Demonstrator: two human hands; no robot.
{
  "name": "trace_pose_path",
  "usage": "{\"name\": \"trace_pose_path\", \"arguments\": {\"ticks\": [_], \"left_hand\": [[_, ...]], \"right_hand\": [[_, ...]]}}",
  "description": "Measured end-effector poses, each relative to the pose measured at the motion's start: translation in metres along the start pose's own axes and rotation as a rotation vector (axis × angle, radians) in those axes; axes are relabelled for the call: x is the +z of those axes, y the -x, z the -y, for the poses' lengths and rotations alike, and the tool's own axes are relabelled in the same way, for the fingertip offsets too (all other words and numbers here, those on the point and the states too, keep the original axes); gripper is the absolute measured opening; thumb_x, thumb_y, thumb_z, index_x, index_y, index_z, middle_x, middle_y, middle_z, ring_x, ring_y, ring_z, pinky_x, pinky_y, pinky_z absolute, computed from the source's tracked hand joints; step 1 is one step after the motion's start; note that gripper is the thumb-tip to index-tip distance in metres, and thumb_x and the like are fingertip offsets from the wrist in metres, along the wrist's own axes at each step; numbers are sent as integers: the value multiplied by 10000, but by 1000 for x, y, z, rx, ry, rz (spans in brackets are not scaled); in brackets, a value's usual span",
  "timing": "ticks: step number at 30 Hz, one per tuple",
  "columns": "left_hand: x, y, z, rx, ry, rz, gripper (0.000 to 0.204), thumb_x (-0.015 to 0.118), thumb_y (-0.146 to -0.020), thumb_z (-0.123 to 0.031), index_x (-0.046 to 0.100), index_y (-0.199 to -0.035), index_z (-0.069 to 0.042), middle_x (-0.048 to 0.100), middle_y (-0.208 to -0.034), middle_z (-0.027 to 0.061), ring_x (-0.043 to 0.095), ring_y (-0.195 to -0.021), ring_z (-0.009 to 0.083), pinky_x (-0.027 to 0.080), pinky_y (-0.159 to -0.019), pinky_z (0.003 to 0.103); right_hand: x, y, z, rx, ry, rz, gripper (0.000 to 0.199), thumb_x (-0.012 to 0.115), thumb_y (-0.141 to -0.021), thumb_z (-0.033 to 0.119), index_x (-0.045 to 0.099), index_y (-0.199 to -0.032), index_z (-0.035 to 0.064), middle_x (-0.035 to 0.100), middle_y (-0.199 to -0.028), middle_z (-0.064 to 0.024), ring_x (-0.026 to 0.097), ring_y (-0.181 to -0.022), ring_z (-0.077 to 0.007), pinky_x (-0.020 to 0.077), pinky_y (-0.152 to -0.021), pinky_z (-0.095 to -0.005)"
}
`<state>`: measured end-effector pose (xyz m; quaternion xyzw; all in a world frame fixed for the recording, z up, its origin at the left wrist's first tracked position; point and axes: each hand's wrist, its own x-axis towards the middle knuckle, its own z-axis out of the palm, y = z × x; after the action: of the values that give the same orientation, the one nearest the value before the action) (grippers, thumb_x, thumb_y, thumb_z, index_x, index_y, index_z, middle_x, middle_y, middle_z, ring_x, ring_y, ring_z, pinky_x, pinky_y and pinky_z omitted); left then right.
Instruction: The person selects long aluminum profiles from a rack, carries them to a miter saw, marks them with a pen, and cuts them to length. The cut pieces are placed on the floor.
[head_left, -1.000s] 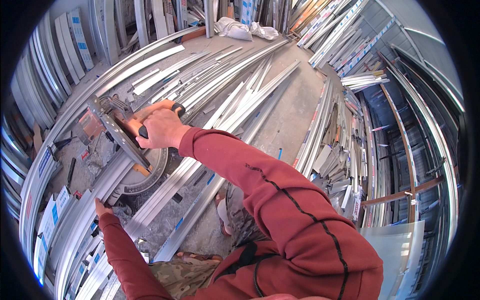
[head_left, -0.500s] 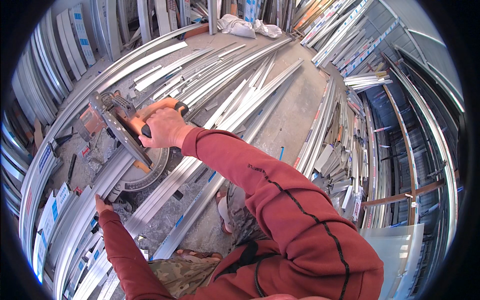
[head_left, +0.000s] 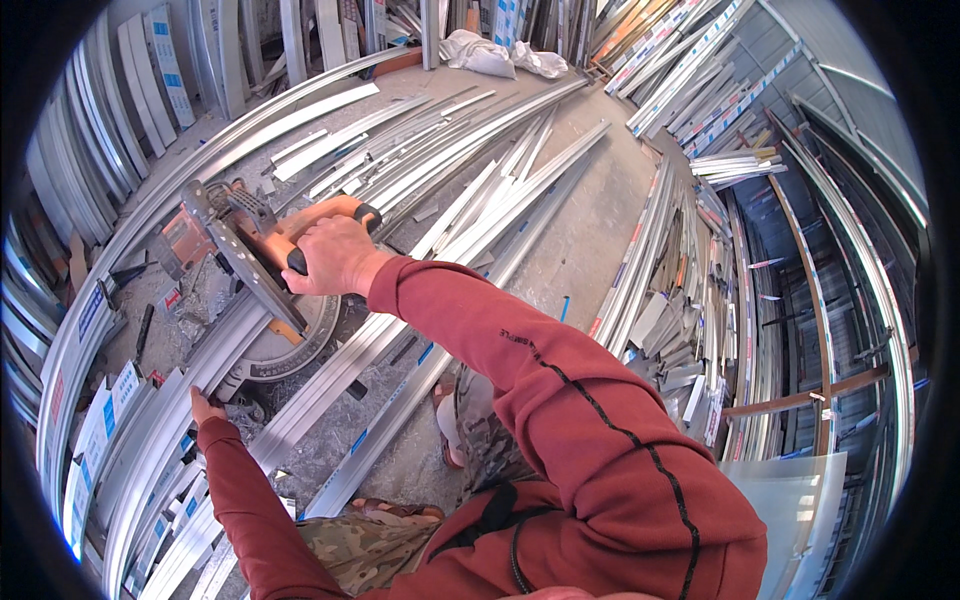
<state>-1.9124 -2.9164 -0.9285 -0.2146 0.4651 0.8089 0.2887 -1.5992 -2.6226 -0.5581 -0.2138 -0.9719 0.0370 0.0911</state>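
Observation:
My right hand is wrapped round the orange and black handle of a miter saw. The saw head is lowered over a silver metal profile, and its guard hides the blade. That profile lies across the saw's round base and runs on toward the lower left. My left hand rests at the near edge of the profile, just left of the base. Its thumb side shows against the metal, while most of the fingers are hidden.
Long metal profiles lie over the floor beyond and right of the saw. Upright profiles line the left wall. White sacks sit at the back. A cluttered heap of offcuts and a rack stand on the right.
The view has shifted very slightly. Both hands, the saw and the profile look the same as before.

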Motion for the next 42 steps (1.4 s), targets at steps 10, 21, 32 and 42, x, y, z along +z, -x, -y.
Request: {"name": "trace_pose_path", "arguments": {"ticks": [10, 21, 32, 42], "left_hand": [[7, 1, 6, -19, -3, -38, 362, 572, -945, -338, 551, -1163, -51, 615, -1088, 97, 610, -976, 261, 512, -865, 393], [-2, -10, 6, -16, -10, -82, 385, 586, -941, -318, 538, -1187, -26, 603, -1103, 112, 607, -993, 261, 511, -883, 399], [-14, -28, 8, 26, -24, -49, 362, 564, -960, -300, 551, -1192, -22, 624, -1109, 108, 623, -985, 262, 531, -872, 391], [-9, -23, 6, 30, 35, -18, 346, 554, -967, -282, 543, -1191, -18, 615, -1116, 114, 616, -1008, 267, 526, -901, 396]], "right_hand": [[5, 3, -5, -2, 6, -20, 549, 573, -790, 570, 713, -730, 42, 676, -748, -137, 658, -761, -277, 496, -764, -362], [2, -5, -2, 2, 7, -15, 540, 577, -788, 566, 713, -727, 47, 685, -761, -138, 669, -767, -280, 504, -749, -370], [3, -1, -1, -19, 12, -40, 527, 593, -778, 544, 712, -755, 32, 693, -805, -145, 670, -799, -280, 508, -776, -362], [8, 3, -1, -6, 12, -26, 542, 589, -778, 556, 711, -762, 27, 686, -798, -132, 656, -811, -273, 488, -806, -355]]}}
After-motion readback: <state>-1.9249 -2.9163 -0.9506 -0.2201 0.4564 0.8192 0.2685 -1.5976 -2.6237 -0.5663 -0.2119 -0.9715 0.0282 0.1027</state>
